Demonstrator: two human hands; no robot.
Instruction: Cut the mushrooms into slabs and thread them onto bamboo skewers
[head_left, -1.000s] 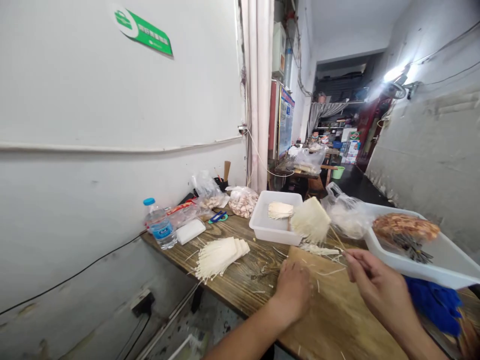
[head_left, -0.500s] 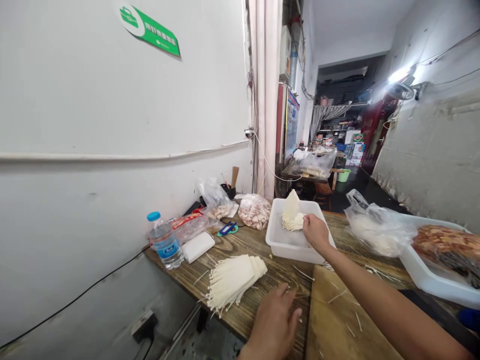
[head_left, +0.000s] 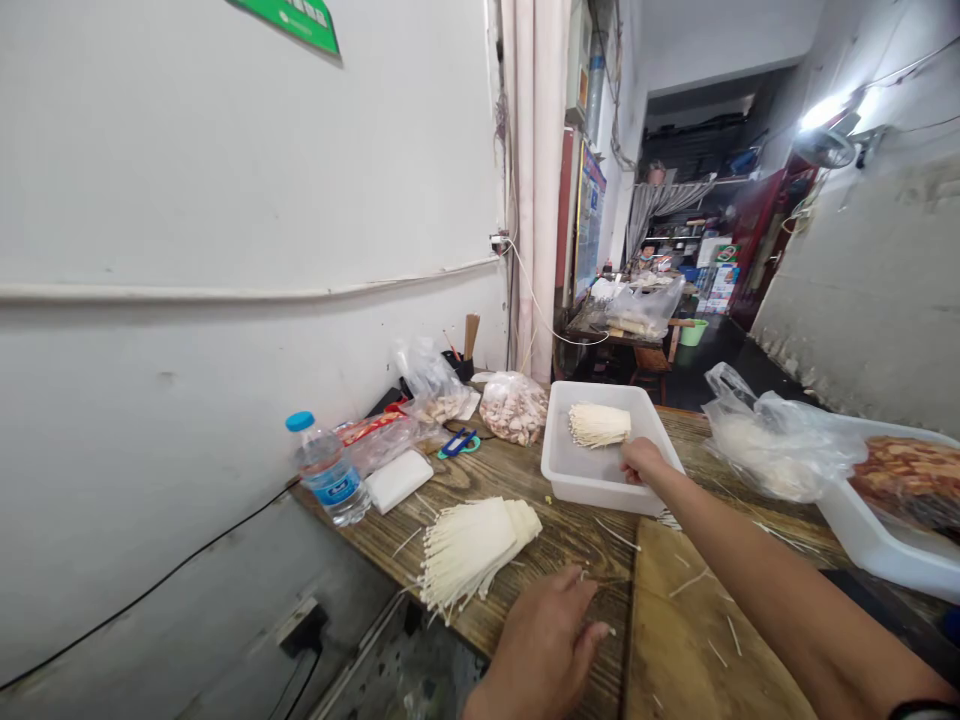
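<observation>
My right hand [head_left: 643, 461] reaches into a white plastic tray [head_left: 600, 492], fingers curled closed just beside a flat-lying bunch of enoki mushrooms [head_left: 600, 425]. What the fingers hold, if anything, is hidden. Low over the table edge, my left hand [head_left: 551, 640] is open, thumb apart from the fingers, with nothing in its grasp; small pale bits show by its fingertips. A larger fanned pile of enoki mushrooms [head_left: 480, 550] lies on the wooden table [head_left: 577, 545] ahead and left of that hand. Loose enoki strands lie on a wooden board [head_left: 697, 640] beneath my right forearm.
Along the wall stand a water bottle [head_left: 330, 475], a white packet [head_left: 400, 480], blue-and-teal scissors [head_left: 459, 444] and a bag of pinkish pieces [head_left: 514, 407]. At right are a plastic bag [head_left: 780, 440] and a tray of reddish food [head_left: 862, 520]. A person sits far back.
The enoki bunch in the tray was partly upright and now lies flat. My right hand has drawn slightly back toward the tray's near right side. The camera view has shifted slightly.
</observation>
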